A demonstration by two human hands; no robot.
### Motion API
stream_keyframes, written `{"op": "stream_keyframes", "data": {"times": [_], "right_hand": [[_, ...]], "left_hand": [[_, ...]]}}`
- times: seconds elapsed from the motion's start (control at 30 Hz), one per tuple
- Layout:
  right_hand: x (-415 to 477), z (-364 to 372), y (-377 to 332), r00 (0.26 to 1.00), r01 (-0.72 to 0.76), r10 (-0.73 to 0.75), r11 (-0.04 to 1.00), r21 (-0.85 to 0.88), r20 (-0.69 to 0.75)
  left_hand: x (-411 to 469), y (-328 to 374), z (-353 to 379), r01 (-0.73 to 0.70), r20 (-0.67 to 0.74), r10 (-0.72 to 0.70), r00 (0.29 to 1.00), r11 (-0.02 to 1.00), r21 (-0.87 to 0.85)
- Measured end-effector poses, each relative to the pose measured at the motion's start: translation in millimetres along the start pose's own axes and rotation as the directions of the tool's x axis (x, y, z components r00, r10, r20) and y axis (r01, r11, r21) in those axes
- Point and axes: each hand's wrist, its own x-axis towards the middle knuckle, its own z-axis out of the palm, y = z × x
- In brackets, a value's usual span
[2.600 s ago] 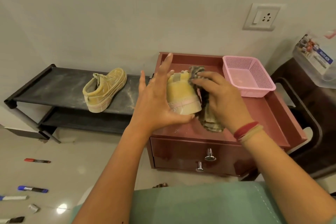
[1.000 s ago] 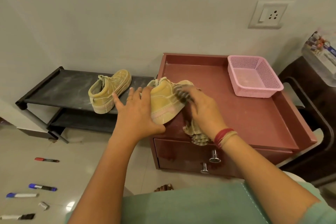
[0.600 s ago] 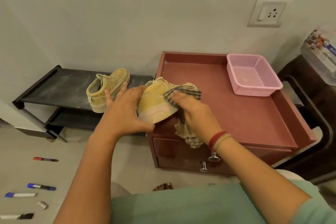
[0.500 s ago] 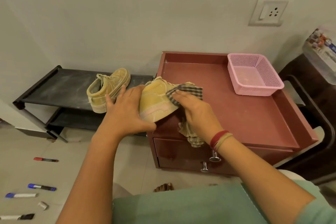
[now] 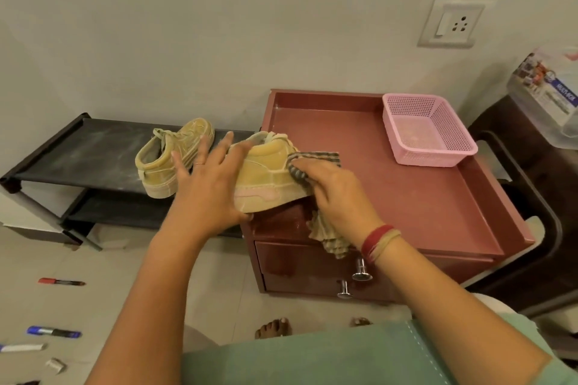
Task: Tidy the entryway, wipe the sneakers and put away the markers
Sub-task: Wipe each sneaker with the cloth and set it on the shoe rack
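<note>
Sneaker (image 5: pixel 266 178) lies left-right over the front-left corner of the red cabinet (image 5: pixel 406 197), sole toward the person; left hand (image 5: pixel 206 194) grips it, right hand (image 5: pixel 334 194) clutches a checked cloth (image 5: pixel 316 158) against it. Tiled floor (image 5: pixel 109 275), pale wall (image 5: pixel 219 25).

wall socket (image 5: pixel 450 23): upper right | labelled plastic box (image 5: pixel 547 97): atop dark wooden stand (image 5: pixel 516 150), far right, partly cut off

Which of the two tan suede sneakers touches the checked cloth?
The tan suede sneaker at the corner of the maroon cabinet: the left hand holds it, the right hand presses the checked cloth on it. The other sneaker sits alone on the black rack.
</note>
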Motion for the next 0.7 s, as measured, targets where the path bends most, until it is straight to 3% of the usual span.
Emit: {"op": "stream_keyframes", "data": {"times": [0.07, 0.13, 0.23, 0.3, 0.4, 0.47, 0.57, 0.7], "right_hand": [[-1.5, 3.4, 5.5, 1.000, -0.023, 0.024, 0.999, 0.031, -0.003], [2.9, 1.8, 16.8, 0.988, -0.152, 0.153, 0.987, 0.058, -0.022], [7.3, -9.4, 13.5, 0.963, -0.196, 0.218, 0.970, 0.142, -0.161], [5.3, -14.0, -5.1, 0.966, -0.076, 0.113, 0.984, 0.163, -0.231], [-3.0, -1.5, -21.5, 0.989, 0.140, -0.138, 0.990, 0.031, -0.054], [0.5, 7.5, -10.7, 0.993, 0.121, -0.121, 0.992, -0.024, -0.002], [8.8, 2.5, -1.3, 0.993, -0.063, 0.071, 0.995, 0.084, -0.092], [4.2, 9.5, -26.2, 0.978, 0.206, -0.207, 0.974, 0.095, 0.001]], "left_hand": [[0.9, -6.1, -2.5, -0.015, 0.031, 0.016, 0.999, 0.999, -0.049], [-0.9, -6.1, -2.8, -0.034, 0.059, 0.038, 0.998, 0.998, -0.061], [-2.7, -4.6, -1.6, -0.051, 0.071, 0.058, 0.996, 0.994, -0.093], [-3.7, -4.4, -1.4, -0.053, 0.079, 0.063, 0.995, 0.991, -0.121], [-4.9, -4.1, -1.0, -0.054, 0.076, 0.067, 0.995, 0.985, -0.163], [-4.4, -4.7, -1.3, -0.049, 0.071, 0.063, 0.996, 0.980, -0.193], [-5.1, -3.8, -1.4, -0.059, 0.062, 0.072, 0.995, 0.979, -0.196], [-6.8, -2.8, -2.5, -0.072, 0.037, 0.081, 0.996, 0.979, -0.193]]}}
